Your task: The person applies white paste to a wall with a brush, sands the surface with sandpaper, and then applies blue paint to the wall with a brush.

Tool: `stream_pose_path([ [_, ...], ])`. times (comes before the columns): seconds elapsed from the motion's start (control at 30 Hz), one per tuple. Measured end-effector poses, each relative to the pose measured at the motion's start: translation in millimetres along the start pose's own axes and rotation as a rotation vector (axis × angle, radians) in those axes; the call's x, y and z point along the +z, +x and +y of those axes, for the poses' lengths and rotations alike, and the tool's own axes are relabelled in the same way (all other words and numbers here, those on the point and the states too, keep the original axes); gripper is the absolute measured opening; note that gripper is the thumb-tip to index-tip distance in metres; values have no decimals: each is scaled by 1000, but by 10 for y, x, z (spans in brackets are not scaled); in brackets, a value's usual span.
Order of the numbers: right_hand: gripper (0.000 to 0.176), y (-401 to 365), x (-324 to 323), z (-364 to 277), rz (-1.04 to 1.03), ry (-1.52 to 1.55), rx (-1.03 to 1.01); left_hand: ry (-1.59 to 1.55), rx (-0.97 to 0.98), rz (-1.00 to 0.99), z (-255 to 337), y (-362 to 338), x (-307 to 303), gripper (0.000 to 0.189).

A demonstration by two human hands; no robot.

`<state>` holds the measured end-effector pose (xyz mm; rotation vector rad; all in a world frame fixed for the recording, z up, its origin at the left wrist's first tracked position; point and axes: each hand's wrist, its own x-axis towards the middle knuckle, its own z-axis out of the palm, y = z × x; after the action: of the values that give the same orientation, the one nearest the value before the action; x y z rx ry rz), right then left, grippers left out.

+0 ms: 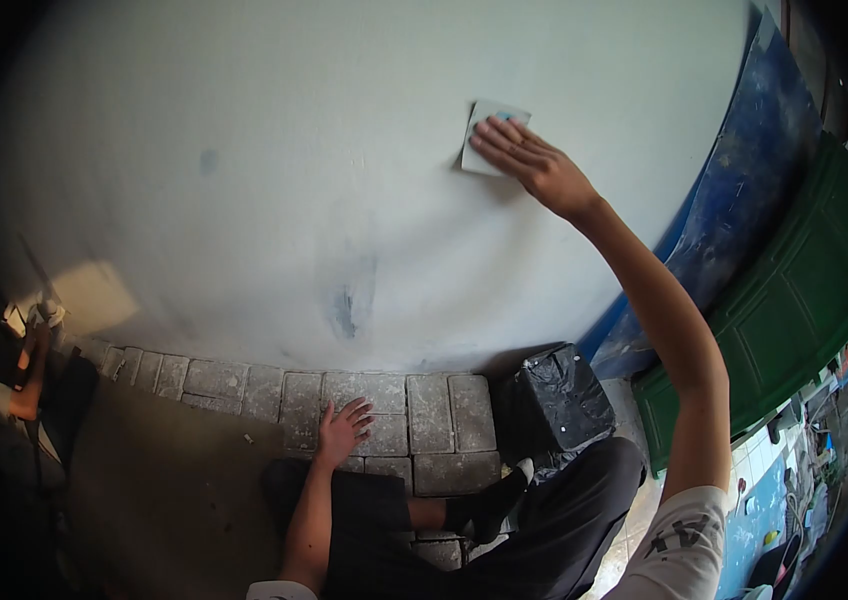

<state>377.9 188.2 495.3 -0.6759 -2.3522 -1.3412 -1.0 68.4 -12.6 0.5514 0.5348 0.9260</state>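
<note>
My right hand [529, 160] lies with its fingers flat over a pale square sheet of sandpaper [482, 157], pressing it to the upper part of the white wall [274, 180]. A small blue mark shows on the sheet's back near my fingertips. Down low, my left hand [344, 433] is held out with its fingers spread and nothing in it. It is near my bent knee, in front of the grey paving blocks. A dark grey smudge [345, 312] marks the wall above it, and a fainter spot [208, 161] lies further left.
A black plastic-wrapped box [566, 395] stands against the wall by my leg. On the right lean a blue sheet [689, 240] and a green panelled door [774, 310]. Grey paving blocks [349, 395] border the wall's foot. Another person [29, 370] is at the far left.
</note>
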Motion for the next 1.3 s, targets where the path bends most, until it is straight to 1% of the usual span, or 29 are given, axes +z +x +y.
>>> stream_pose_path([
  [0.03,54,-52,-12,-20,-73,43,-107,6,1,2,11,0,-17,81],
  [0.07,55,-85,-22,37,-102,23,-164,7,2,-12,12,5,-20,81],
  [0.1,55,-146,-58,102,-104,21,-160,5,0,-29,-1,18,-18,81],
  [0.17,54,-259,-141,210,10,-60,157,-2,-6,-26,-10,9,-35,81],
  [0.2,56,-318,-64,193,24,-95,163,-8,-3,-20,-20,16,-30,81],
  [0.23,57,-399,-30,138,-2,-38,100,-5,-3,-22,-17,21,-23,81],
  [0.3,57,-478,-91,154,-147,40,-105,-13,0,-20,-11,14,-26,81],
  [0.37,56,-529,-207,247,-91,-59,53,0,-5,-26,-7,20,-32,81],
  [0.4,56,-564,-145,288,-8,-74,210,6,-5,-27,-22,23,-26,81],
  [0.5,59,-561,-57,145,-1,-7,166,8,3,4,-16,-6,-5,81],
  [0.53,61,-564,-86,138,-129,61,17,13,3,3,1,-10,1,81],
  [0.57,61,-531,-131,174,-129,57,21,3,2,-5,1,-5,0,81],
  [0.63,61,-430,-187,341,-18,-90,63,-7,-4,-18,3,27,5,80],
  [0.67,64,-353,-178,435,186,-98,270,-1,-2,-19,4,26,6,80],
  [0.7,68,-311,-145,441,245,-79,435,2,1,-16,-16,-7,4,80],
  [0.77,69,-242,-39,342,124,-128,301,3,1,-6,-3,-41,26,80],
  [0.8,66,-206,-50,253,23,-9,143,0,7,-3,14,-27,25,79],
  [0.83,64,-177,-36,151,-111,27,-34,-2,12,-8,23,-3,25,79],
  [0.9,60,-118,22,108,-102,22,-114,-14,-2,-26,-27,27,-35,79],
  [0.93,60,-92,37,85,-109,21,-112,-16,-9,-29,-8,27,-28,79],
  [1.0,56,-3,94,12,100,-143,225,21,-3,-7,-27,1,-3,80],
  [1.03,54,24,148,-150,84,-174,239,20,2,-8,-48,12,9,80],
  [1.1,54,45,286,-358,27,-60,-43,9,4,2,-20,5,-9,80],
  [1.13,54,71,373,-422,13,2,-88,13,10,13,2,-29,-17,80],
  [1.17,54,161,359,-424,20,6,-92,30,5,11,17,-24,7,80],
  [1.23,53,334,283,-384,98,-54,74,31,-6,8,-27,-7,17,80],
  [1.3,53,428,382,-449,125,-68,100,4,-3,-1,-17,7,-13,80],
])
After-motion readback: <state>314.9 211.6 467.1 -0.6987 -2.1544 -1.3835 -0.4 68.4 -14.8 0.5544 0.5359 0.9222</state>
